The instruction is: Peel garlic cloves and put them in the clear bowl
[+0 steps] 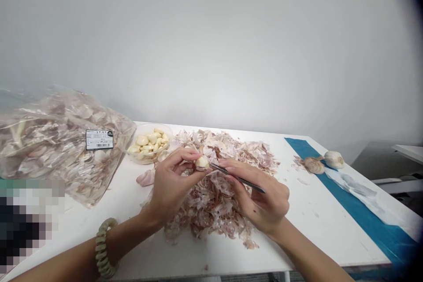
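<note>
Between the thumb and fingers of my left hand (176,180) is a garlic clove (202,163), pale with some skin around its lower part. My right hand (259,194) grips a thin dark metal tool (243,179), its tip close beside the clove. Both hands are over a large heap of garlic skins (214,207) on the white table. Behind my left hand, a clear round container (148,161) holds several peeled cloves. A pinkish unpeeled piece of garlic (146,178) lies just left of that hand.
A clear plastic bag (66,141) full of skins, with a label, fills the left side. Toward the right, two garlic bulbs (333,159) sit by a blue strip (350,202) with crumpled white plastic (358,189) over it. A wall stands behind the table.
</note>
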`<state>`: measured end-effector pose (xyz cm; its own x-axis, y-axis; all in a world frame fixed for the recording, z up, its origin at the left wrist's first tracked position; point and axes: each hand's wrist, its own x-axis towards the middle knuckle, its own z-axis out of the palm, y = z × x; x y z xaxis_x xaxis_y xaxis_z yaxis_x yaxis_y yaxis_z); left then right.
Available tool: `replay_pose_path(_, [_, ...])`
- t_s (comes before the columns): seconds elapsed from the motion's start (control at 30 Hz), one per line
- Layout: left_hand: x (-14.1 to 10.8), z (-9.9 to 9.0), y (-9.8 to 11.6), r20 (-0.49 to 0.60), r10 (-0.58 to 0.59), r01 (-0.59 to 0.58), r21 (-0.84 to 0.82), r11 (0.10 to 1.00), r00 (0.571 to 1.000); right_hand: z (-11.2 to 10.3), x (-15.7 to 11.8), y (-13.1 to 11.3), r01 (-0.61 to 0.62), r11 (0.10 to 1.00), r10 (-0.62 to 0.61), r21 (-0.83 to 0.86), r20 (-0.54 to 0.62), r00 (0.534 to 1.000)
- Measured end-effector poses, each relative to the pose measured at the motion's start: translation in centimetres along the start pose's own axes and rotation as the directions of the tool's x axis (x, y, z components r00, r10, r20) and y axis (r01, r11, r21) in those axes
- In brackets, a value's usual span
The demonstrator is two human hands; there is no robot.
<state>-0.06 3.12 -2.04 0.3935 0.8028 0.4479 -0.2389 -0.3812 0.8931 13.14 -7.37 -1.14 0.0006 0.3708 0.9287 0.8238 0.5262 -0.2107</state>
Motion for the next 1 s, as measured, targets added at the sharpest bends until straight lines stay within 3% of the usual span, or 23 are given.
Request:
replay_pose_path(0.5, [-0.77, -0.19, 0.15, 0.048, 0.138, -0.144, 0.147, 0.979, 0.989, 0.11, -0.1, -0.05, -0.001, 1.0, 0.001, 0.007, 0.002, 1.0])
replay_pose_path(0.73, [-0.64, -0.2, 0.23, 0.071, 0.13, -0.141, 0.188, 0.972, 0.989, 0.1, -0.49, -0.2, -0.133, 0.991, 0.133, 0.01, -0.014, 0.991])
replay_pose_path(1.0, [-0.52, 0.08, 0.45, 0.064, 0.127, -0.137, 0.185, 0.973, 0.99, -0.06, -0.54, -0.48, -0.177, 0.982, 0.174, -0.071, -0.044, 0.984])
